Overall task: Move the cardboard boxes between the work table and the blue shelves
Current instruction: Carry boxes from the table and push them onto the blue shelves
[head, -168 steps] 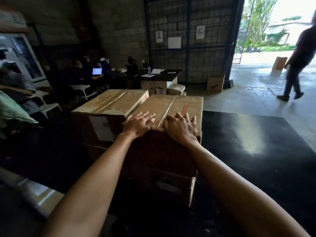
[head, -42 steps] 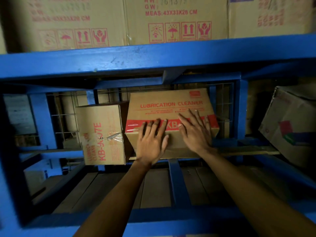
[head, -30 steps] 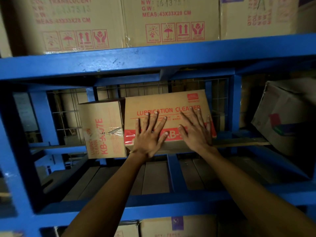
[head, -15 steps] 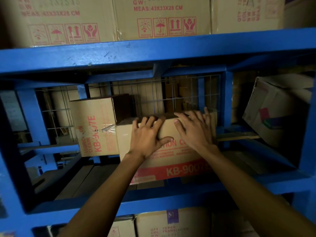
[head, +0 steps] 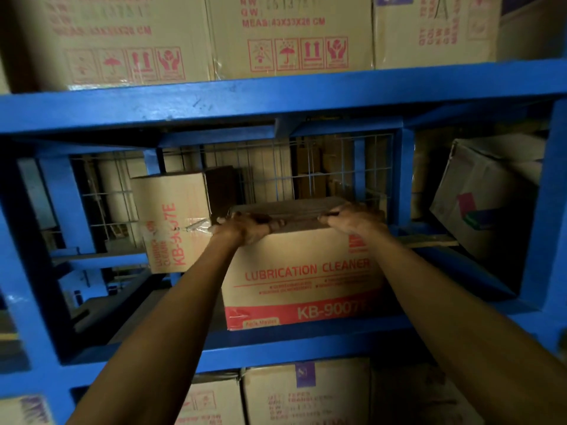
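Observation:
A cardboard box (head: 302,277) printed "LUBRICATION CLEANER" with a red band along its bottom stands at the front of the middle level of the blue shelves (head: 276,93). My left hand (head: 245,228) hooks over the box's top front edge on the left, its fingers curled onto the top. On the right, my right hand (head: 352,220) grips the same edge. A second box of the same kind (head: 171,222) stands on end further back to the left.
Large cartons (head: 288,35) fill the shelf above, and more cartons (head: 306,394) sit on the level below. A tilted, worn box (head: 487,197) leans in the bay to the right, behind a blue upright (head: 540,210). Wire mesh (head: 337,167) backs the bay.
Earlier I was pressing on a box on the black work table; now I face the shelves. The box has slid from the back of the bay to its front edge, and my hands moved from its face to its top edge.

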